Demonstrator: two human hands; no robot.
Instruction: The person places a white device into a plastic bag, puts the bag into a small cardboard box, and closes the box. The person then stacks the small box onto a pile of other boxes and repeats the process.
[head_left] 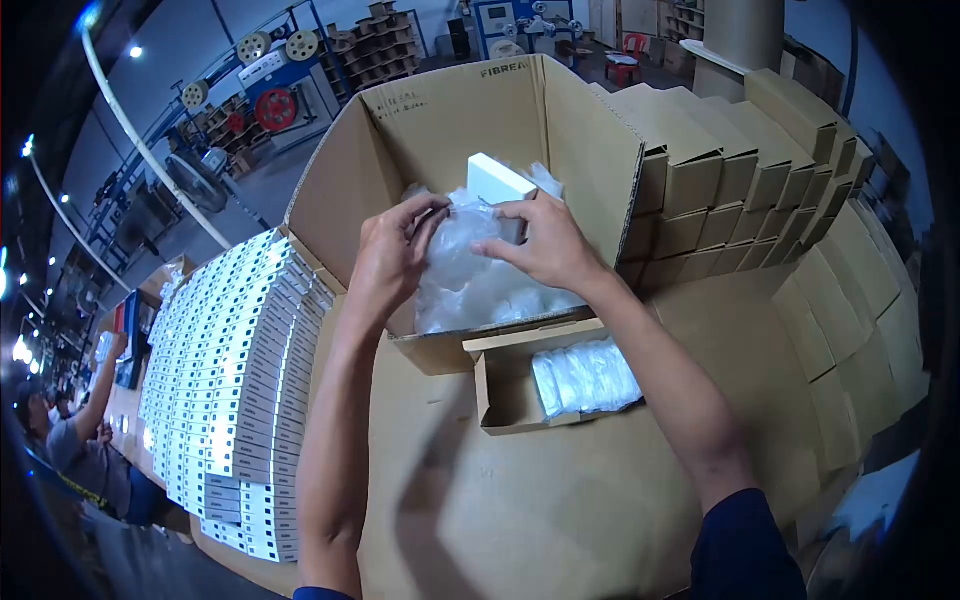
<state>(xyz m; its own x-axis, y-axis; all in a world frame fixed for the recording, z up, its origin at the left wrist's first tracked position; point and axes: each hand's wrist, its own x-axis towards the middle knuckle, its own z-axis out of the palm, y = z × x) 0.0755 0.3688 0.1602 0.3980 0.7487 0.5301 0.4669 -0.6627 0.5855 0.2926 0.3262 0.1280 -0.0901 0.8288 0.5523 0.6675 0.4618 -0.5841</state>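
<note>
Both my hands reach into a large open cardboard carton (pixel 590 150) filled with clear plastic bags (pixel 480 290). My left hand (pixel 392 252) grips the crumpled plastic at the carton's left side. My right hand (pixel 545 240) holds a small white box (pixel 497 182) wrapped in a clear bag, lifted above the pile. In front of the carton lies a small open brown box (pixel 505 395) with a bagged white item (pixel 586 376) inside.
Rows of white boxes (pixel 235 380) are stacked to the left. Folded brown boxes (pixel 740 170) are stacked to the right and along the right edge. All rest on a cardboard-covered table (pixel 560 510). Another person (pixel 85 440) sits at far left; factory machines stand behind.
</note>
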